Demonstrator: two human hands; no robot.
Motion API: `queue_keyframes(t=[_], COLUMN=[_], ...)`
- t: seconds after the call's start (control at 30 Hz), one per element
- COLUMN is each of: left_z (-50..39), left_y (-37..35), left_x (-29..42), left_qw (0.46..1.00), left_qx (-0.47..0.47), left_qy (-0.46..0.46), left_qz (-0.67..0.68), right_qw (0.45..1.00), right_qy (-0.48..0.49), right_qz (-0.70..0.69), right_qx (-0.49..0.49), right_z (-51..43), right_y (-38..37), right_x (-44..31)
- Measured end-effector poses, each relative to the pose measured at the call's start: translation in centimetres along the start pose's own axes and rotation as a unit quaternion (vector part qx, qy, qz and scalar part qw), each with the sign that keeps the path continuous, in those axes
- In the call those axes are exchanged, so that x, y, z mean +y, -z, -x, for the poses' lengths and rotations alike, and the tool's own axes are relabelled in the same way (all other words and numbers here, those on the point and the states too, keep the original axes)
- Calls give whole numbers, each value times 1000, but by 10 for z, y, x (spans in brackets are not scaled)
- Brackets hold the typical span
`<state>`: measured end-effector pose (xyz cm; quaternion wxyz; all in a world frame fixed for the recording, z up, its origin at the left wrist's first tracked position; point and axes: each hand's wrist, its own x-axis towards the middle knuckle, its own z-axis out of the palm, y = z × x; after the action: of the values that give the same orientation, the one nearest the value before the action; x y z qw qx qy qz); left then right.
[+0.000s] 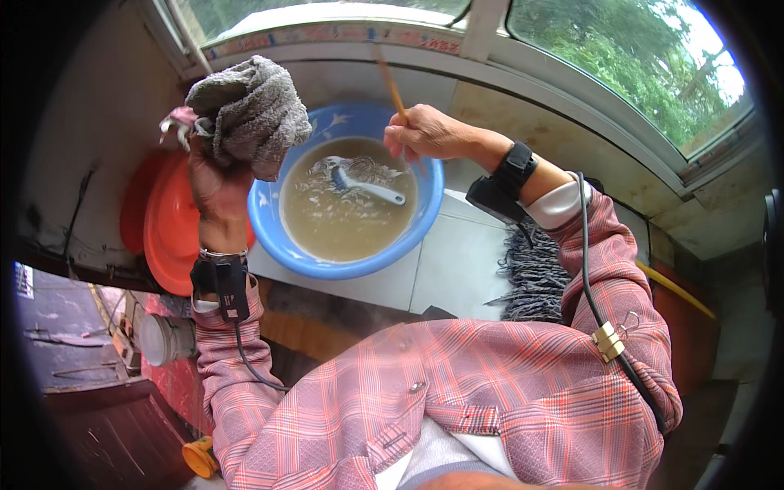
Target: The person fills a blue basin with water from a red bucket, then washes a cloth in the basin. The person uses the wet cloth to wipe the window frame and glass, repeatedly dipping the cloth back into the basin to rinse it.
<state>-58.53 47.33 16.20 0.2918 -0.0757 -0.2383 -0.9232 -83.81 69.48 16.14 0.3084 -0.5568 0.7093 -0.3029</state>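
My left hand [215, 187] is raised at the basin's left side with a bunched grey terry cloth [254, 116] in its grasp. The cloth covers most of the fingers. Over the basin's upper right rim, my right hand [425, 131] grips a thin wooden stick [391, 82]. The stick slants up towards the window, and its far end is blurred. Below both hands stands a blue plastic basin [349, 269] with a white leaf pattern. Murky brownish water [331, 226] fills much of it. In the water lies a scrub brush [370, 191] with a pale handle and dark bristles.
Red plastic basins [165, 245] lean by the left wall. The blue basin rests on a white tiled ledge [453, 263] under a window [625, 67]. A dark string mop head [536, 275] lies to the right. Lower left are a whitish bucket [162, 340] and a dark dustpan [116, 435].
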Motion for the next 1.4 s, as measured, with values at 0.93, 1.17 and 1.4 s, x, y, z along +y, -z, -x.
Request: queue_keyframes(t=[0.93, 1.17, 1.4], left_z=[-122, -114, -118], left_y=[-151, -171, -167], left_x=[-272, -313, -346], left_qw=[876, 947, 936], left_qx=[-261, -68, 13], left_qy=[323, 313, 334], left_qz=[245, 1, 109], right_qw=[929, 910, 943], right_qy=[9, 60, -30], right_qz=[-44, 20, 147], right_qx=[366, 410, 298], right_z=[159, 188, 235], right_y=[230, 247, 246], right_x=[-23, 9, -21])
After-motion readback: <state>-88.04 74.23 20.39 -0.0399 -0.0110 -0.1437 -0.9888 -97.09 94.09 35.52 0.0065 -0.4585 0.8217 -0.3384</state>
